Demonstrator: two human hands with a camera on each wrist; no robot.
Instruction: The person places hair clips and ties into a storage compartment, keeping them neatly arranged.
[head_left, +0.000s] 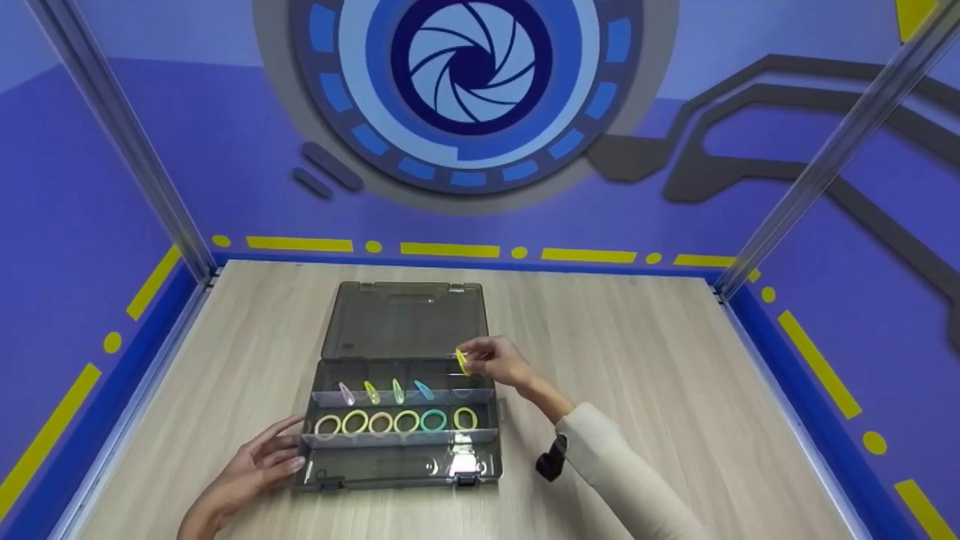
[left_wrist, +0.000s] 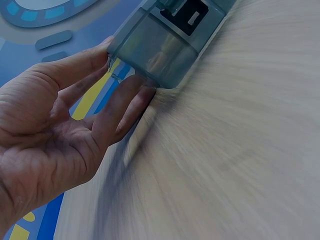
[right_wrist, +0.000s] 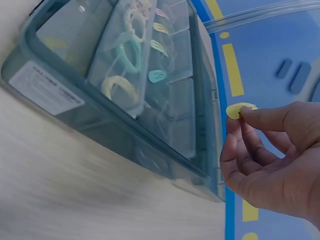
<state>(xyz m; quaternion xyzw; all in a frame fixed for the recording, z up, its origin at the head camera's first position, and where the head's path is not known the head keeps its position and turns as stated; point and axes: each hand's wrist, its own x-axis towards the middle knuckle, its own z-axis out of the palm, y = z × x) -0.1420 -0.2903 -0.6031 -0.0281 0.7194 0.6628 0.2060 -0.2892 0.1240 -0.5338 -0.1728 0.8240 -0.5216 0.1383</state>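
Note:
A yellow snap hair clip (head_left: pixel 462 363) is pinched between the thumb and fingers of my right hand (head_left: pixel 499 360), above the back right of a smoky clear organizer box (head_left: pixel 375 466). The right wrist view shows the same clip (right_wrist: pixel 239 111) at the fingertips, apart from the box. Several snap clips, among them a blue one (head_left: pixel 424 390), stand in a row along the back divider. Ring-shaped hair ties, including a teal one (head_left: pixel 423 421), fill the middle row. My left hand (head_left: pixel 251 469) touches the box's left side with fingers extended, its fingertips at the corner in the left wrist view.
The box's lid (head_left: pixel 405 322) lies folded back behind it on the wooden table (head_left: pixel 615 360). Latches (head_left: pixel 466 479) line the front edge. Blue panels (head_left: pixel 225 165) and metal posts (head_left: pixel 817 165) enclose the table. A black device (head_left: pixel 553 457) hangs at the right wrist.

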